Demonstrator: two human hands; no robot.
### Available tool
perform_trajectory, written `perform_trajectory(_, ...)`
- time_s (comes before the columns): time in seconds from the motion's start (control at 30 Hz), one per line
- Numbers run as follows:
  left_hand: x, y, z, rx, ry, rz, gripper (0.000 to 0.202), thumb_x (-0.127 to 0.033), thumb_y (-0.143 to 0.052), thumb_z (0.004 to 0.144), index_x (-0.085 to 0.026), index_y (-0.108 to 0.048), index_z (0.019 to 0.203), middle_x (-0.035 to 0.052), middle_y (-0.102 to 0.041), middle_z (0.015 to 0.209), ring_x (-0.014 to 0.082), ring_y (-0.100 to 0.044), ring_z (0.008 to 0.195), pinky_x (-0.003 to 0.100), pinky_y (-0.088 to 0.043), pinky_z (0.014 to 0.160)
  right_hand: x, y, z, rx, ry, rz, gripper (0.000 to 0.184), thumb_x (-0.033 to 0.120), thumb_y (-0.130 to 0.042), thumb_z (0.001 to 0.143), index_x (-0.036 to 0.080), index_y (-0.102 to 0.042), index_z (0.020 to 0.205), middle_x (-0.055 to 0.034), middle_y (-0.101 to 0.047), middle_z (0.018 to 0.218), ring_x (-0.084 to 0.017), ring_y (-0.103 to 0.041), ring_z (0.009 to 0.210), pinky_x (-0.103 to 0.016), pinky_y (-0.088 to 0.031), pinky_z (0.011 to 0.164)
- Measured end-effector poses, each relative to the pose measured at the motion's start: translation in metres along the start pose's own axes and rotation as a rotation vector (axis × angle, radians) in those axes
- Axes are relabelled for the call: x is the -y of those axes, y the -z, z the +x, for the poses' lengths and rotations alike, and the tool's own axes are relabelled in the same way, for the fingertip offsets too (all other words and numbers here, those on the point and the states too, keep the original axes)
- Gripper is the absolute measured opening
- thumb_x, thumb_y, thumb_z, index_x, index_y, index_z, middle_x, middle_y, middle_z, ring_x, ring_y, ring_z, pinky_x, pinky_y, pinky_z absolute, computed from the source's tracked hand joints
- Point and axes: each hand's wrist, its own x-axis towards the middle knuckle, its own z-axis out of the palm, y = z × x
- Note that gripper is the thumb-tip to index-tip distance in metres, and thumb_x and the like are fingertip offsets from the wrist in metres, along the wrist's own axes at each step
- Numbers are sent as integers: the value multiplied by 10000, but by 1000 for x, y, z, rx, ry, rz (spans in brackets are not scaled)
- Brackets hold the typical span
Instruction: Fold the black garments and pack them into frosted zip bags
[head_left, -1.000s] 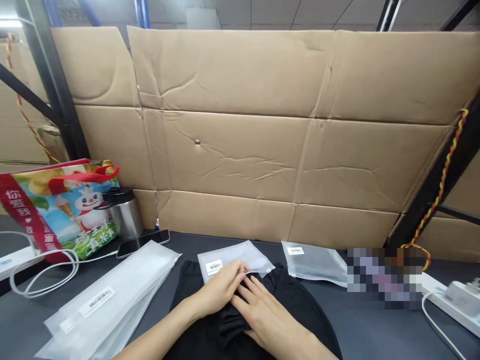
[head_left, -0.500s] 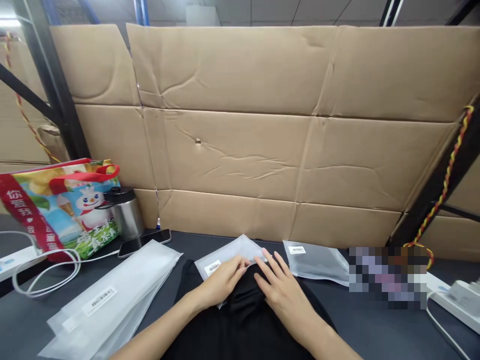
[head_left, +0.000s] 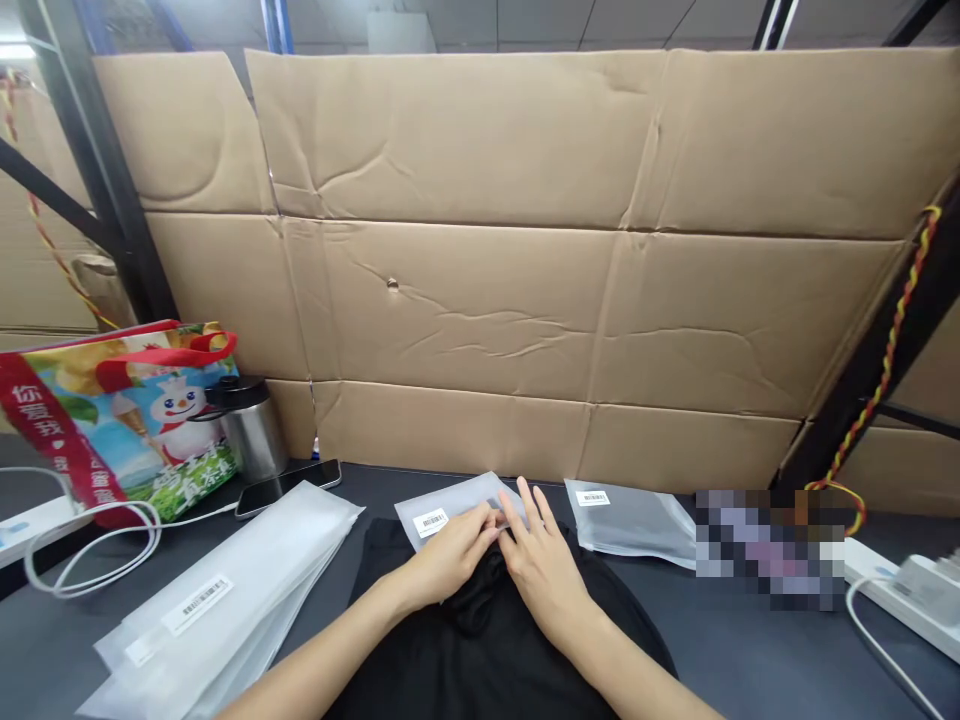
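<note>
A black garment point(head_left: 495, 640) lies on the dark table point(head_left: 750, 650) in front of me. At its far edge rests a frosted plastic bag point(head_left: 442, 508) with a barcode label. My left hand point(head_left: 450, 558) curls on the garment's top edge, its fingertips pinching at the bag's near edge. My right hand point(head_left: 544, 565) lies beside it with fingers stretched out, flat on the garment and reaching onto the bag.
A stack of frosted bags point(head_left: 225, 590) lies at the left, another bag point(head_left: 637, 520) at the right. A colourful tote point(head_left: 112, 420), a steel flask point(head_left: 251, 425), a phone point(head_left: 285, 485) and white cables point(head_left: 90, 540) sit at the left. A power strip point(head_left: 911, 600) is at right. Cardboard sheets point(head_left: 525, 250) wall the back.
Both hands have slid forward from the middle of the garment to its far edge, and the bag has shifted slightly under their fingertips.
</note>
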Motion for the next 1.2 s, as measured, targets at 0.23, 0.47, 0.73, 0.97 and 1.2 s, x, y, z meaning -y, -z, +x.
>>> perform_trajectory(0.23,5,6,-3,-18,3,-46,230,-330,-314,990,-222,-505,921,44,-639,1029,191,-596,929,301,-454,819,-1,8,0,39,89,50,487,326,-622,816,133,-530,1254,-152,-344,1459,-382,-192,1362,-574,-270,1060)
perform_trajectory(0.47,-4,6,-4,1,-10,-29,226,-338,-329,991,-219,-510,926,71,-647,1079,216,-597,1006,330,-453,857,7,-15,18,51,-45,33,293,238,-600,838,148,-643,1113,-158,-490,1355,-376,-338,1304,-577,-313,1030)
perform_trajectory(0.73,25,14,-45,188,-95,374,539,-242,-361,990,-327,-143,1475,12,-183,1540,266,-165,1396,503,-158,1118,-34,29,-20,-25,13,255,389,32,-406,850,175,-514,1195,-104,-511,1330,-215,-443,1251,-419,-405,1016)
perform_trajectory(0.97,22,19,-41,210,-170,495,522,-421,-451,952,-327,-288,1439,45,-295,1502,312,-260,1362,532,-245,1087,-43,6,-30,71,-161,231,214,70,-405,905,198,-555,822,0,-621,740,-156,-599,666,-262,-461,611)
perform_trajectory(1.2,-7,-30,18,1,-189,462,313,-185,-406,943,-167,-519,1234,124,-557,1302,284,-449,1258,477,-317,1065,-38,2,-31,13,-154,211,256,123,-342,950,184,-561,832,-20,-604,737,-163,-582,694,-274,-432,665)
